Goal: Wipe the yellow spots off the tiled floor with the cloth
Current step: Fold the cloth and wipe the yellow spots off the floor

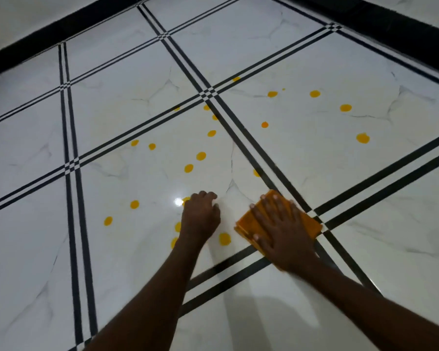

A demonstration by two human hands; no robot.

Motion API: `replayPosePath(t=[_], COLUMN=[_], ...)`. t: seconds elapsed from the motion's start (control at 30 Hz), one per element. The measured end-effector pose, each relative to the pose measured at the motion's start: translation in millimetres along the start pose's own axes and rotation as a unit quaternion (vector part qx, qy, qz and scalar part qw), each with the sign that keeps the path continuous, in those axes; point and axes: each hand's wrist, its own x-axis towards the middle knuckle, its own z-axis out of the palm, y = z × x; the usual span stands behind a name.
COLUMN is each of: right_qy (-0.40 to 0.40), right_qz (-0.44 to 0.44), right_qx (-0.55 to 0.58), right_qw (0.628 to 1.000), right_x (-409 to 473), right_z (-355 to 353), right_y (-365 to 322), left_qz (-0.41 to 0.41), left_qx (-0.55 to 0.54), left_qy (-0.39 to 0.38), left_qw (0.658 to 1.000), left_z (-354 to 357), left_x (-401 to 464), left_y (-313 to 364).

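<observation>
A folded orange cloth (312, 224) lies flat on the white tiled floor (137, 249) beside a crossing of black tile lines. My right hand (280, 230) presses on it with fingers spread and straight. My left hand (200, 216) rests on the floor to the left of the cloth, its fingers bent with the tips touching the tile, holding nothing. Several yellow spots (201, 156) dot the tiles ahead. One spot (224, 239) sits between my hands, others (134, 204) lie to the left, and more (363, 138) are scattered on the far right tile.
The floor is glossy white marble-look tile with double black lines (249, 145) forming a grid. A black skirting band (61, 29) runs along the wall at the back left and another (390, 21) at the back right. A light glare (178, 201) shines beside my left hand.
</observation>
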Motion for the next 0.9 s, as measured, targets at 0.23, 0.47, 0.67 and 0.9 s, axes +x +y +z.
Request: replayPosePath(t=[0.23,0.47,0.67,0.9], right_qy=[0.044,0.000,0.002,0.018], right_qz=[0.174,-0.021,-0.040,0.003], right_qx=[-0.009,-0.023,-0.036,-0.023], right_qw=[0.984,1.000,0.999,1.000], right_x=[24.4,37.9,34.4,32.5], right_z=[-20.5,19.1,7.5,7.9], right_y=[50.4,-85.4,-33.6,-54.5], left_qz=[-0.003,-0.044,-0.050,-0.053], left_qx=[0.080,0.033,0.062,0.089], left_qy=[-0.025,-0.159,-0.214,-0.270], left_qw=[0.996,0.986,0.974,0.957], left_z=[-7.0,13.0,12.2,-5.6], left_x=[-84.0,-145.6,-141.5,-123.3], left_y=[-49.1,-40.8,-39.0,-25.1])
